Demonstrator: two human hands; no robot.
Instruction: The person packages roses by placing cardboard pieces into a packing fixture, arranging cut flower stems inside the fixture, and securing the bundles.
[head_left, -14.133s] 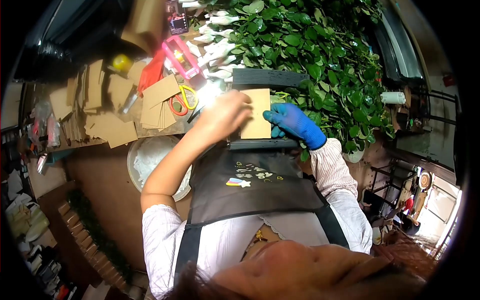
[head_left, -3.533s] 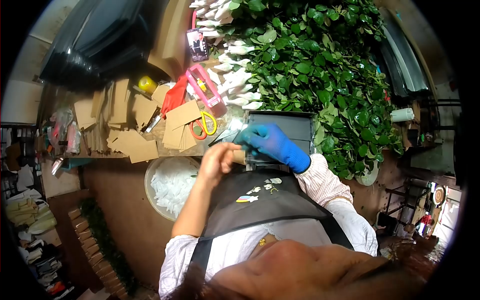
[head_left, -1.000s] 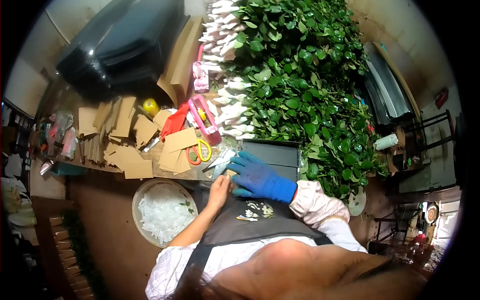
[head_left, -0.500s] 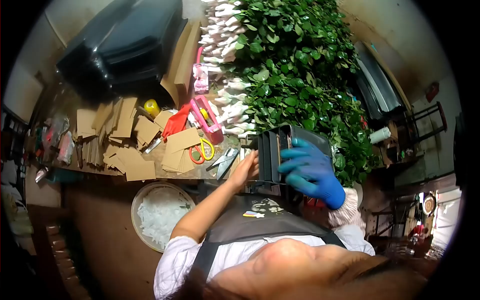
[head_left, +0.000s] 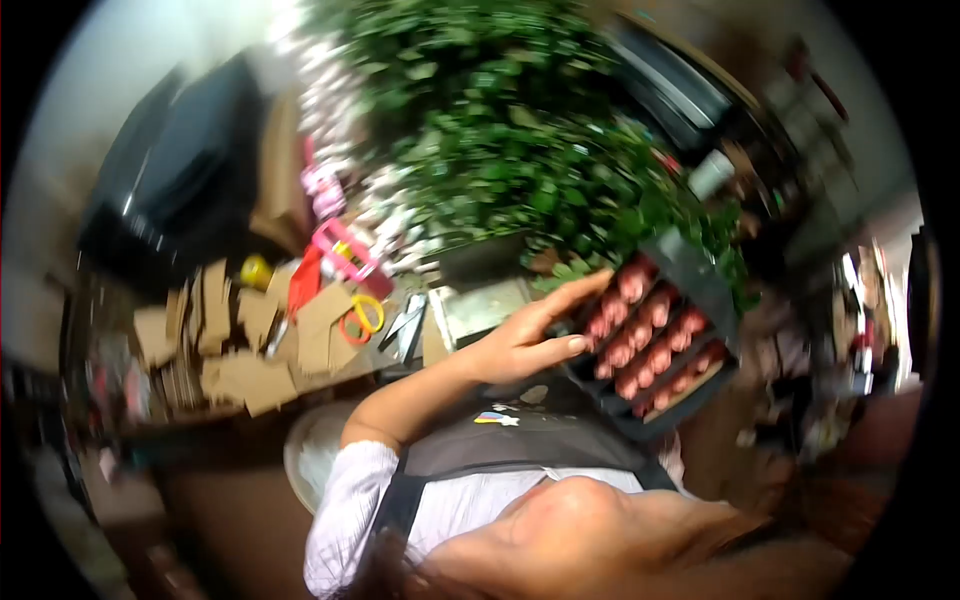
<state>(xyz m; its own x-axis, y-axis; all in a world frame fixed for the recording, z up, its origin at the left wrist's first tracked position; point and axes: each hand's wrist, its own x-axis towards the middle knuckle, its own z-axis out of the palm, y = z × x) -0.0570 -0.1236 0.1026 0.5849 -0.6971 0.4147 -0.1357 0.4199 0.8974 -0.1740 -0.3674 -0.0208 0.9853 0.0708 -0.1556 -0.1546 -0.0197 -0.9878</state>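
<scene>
Blurred by motion, a black box (head_left: pixel 700 275) is tilted up at the right of my apron, its inside turned toward me. Rows of pink-red rounded things (head_left: pixel 642 365) fill it between dark dividers, with a tan strip at the lower edge. My left hand (head_left: pixel 535 330), bare, grips its left side, thumb and fingers at the edge. My gloved right hand is hidden behind the box; only a bit of sleeve shows below it.
Leafy green stems (head_left: pixel 500 150) with white-wrapped ends (head_left: pixel 335 110) cover the back. Open scissors (head_left: pixel 405 325), yellow-orange handles (head_left: pixel 362 318), a pink holder (head_left: pixel 350 255) and cardboard pieces (head_left: pixel 245 380) lie left. A round tub (head_left: pixel 310 450) stands below the table edge.
The black box has come off the table edge, moved right and tipped over, so the pink-red rows now show. My gloved right hand has gone out of sight behind it. The view has shifted.
</scene>
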